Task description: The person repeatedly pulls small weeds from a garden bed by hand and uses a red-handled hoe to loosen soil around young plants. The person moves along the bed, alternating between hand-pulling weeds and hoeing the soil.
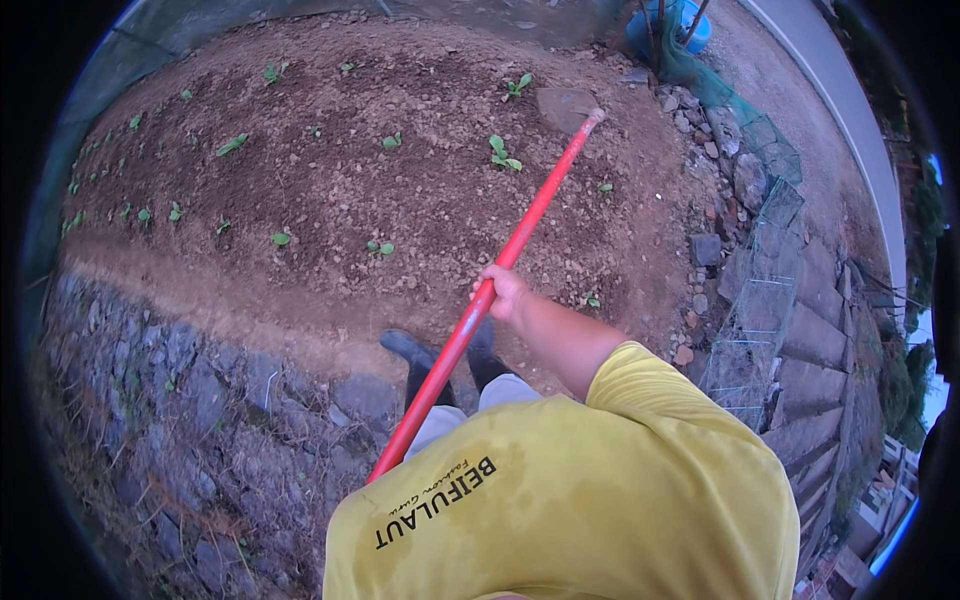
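My right hand (pixel 501 291) grips the red handle (pixel 534 206) of a long-handled hoe around its middle. The handle slants from beside my yellow shirt up to the far right of the soil. At its far end, a flat, soil-coloured hoe blade (pixel 564 107) rests at the ground. My left hand is out of view, and the handle's near end is hidden beside the shirt. Leafy green seedlings (pixel 504 154) grow near the handle, another (pixel 519 85) just left of the blade. The bed (pixel 337 202) is loose, crumbly brown soil.
My dark boots (pixel 411 346) stand at the bed's near edge, above a stone retaining wall (pixel 202 390). Rocks (pixel 705 249) and green netting (pixel 757 292) line the right side. A blue barrel (pixel 697 30) stands at the far right corner, with stone steps (pixel 814 345) beyond the netting.
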